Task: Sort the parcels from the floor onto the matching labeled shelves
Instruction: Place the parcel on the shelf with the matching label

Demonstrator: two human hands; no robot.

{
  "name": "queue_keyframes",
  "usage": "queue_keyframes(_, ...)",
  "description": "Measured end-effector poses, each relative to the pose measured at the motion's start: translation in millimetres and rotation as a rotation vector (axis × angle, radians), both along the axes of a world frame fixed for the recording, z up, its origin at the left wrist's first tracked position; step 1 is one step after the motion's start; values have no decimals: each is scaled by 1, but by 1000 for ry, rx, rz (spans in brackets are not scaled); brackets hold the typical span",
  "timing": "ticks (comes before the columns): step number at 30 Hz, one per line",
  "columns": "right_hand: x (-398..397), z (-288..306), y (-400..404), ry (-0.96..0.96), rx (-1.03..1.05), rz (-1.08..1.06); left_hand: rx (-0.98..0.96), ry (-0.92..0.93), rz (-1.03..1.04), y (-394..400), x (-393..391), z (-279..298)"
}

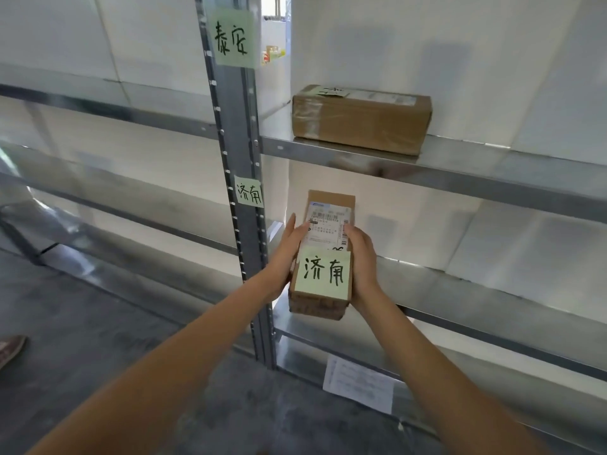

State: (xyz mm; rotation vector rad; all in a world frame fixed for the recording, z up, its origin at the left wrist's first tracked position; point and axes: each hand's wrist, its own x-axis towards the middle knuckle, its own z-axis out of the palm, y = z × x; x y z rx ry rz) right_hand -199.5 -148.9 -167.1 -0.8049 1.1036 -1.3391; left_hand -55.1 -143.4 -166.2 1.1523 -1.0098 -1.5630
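In the lower centre, the left hand (285, 257) and right hand (363, 262) grip 1 parcel (323, 254) between them, fingers curled round its sides, near the shelf label (249, 191).

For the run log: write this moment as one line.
both hands hold 济南 parcel | before 济南 shelf label | not yet shelved | other parcel on upper shelf

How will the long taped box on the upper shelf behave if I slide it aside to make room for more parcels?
The long taped box lies flat on its broad side, so it should slide rather than tip or roll. Its cardboard edges look square and uncrushed, so it is probably stiff. The glossy tape and smooth metal upper shelf suggest it may glide easily. Its weight cannot be judged.
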Motion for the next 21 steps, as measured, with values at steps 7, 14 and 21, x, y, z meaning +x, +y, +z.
queue_keyframes(7,-1,-11,-1,-47,106,-41,133,-95,-173,6,22,-13)
queue_keyframes(14,-44,-5,-21,107,169,73,185,-159,-253,-23,38,6)
queue_keyframes(21,-72,-5,-57,112,232,215,276,-252,-299,-64,32,16)
